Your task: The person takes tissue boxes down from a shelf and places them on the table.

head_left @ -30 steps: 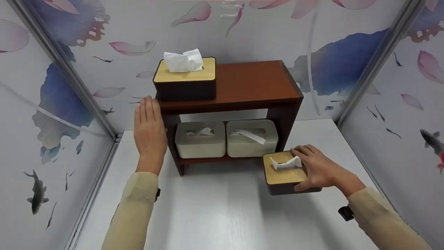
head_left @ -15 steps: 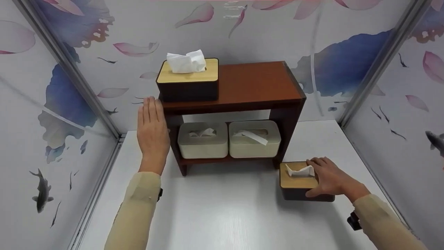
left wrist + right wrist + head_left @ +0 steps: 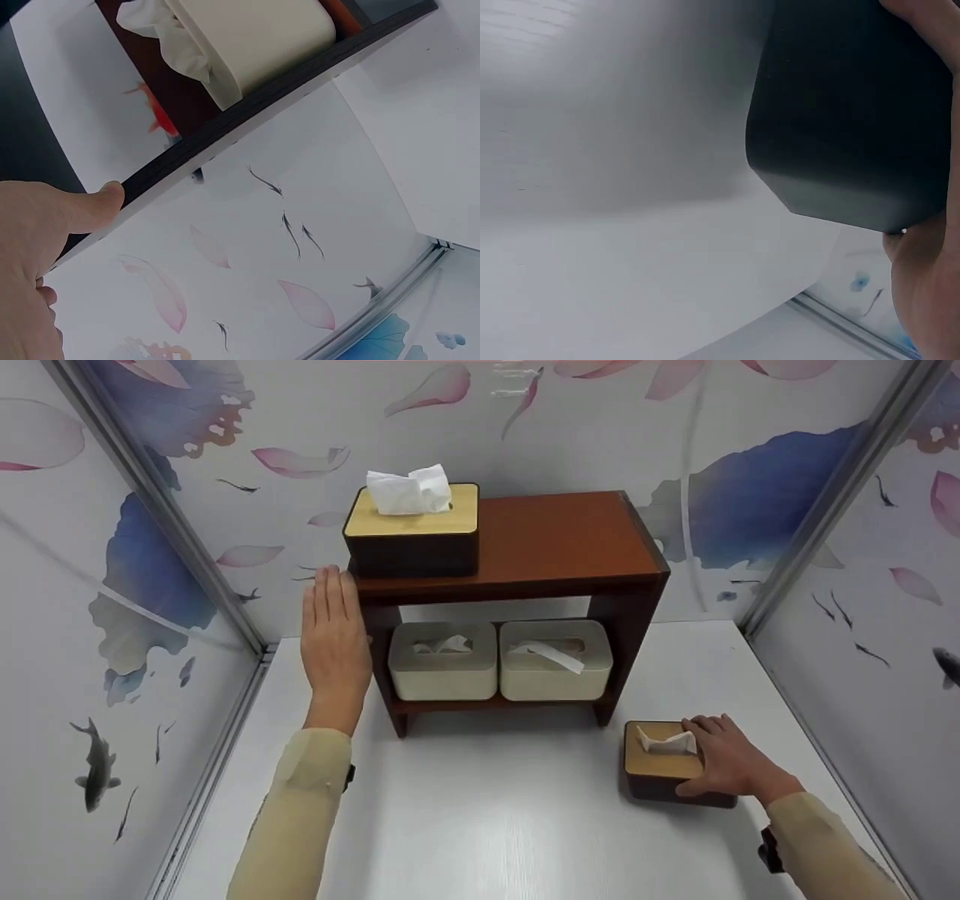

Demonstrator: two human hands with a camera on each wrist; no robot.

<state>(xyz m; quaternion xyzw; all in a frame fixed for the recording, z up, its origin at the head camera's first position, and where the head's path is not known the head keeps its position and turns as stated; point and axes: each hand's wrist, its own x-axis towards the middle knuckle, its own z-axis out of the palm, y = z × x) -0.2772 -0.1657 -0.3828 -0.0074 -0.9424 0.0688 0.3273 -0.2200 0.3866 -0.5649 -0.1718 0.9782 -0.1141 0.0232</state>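
Note:
My right hand grips a dark tissue box with a wood-coloured lid across its right end, thumb in front and fingers at the back. A white tissue sticks out of its slot. In the right wrist view the dark box hides much of that hand. My left hand lies with straight fingers against the left side of a brown two-tier shelf; in the left wrist view its thumb touches the dark panel edge.
On the shelf top, at the left, stands another wood-lidded tissue box. Two cream tissue boxes, a left one and a right one, sit side by side on the lower tier. Patterned walls enclose the white table.
My right hand has carried the dark tissue box right and toward me, away from the shelf's right leg, and lower toward the table. The left hand has stayed at the shelf's side.

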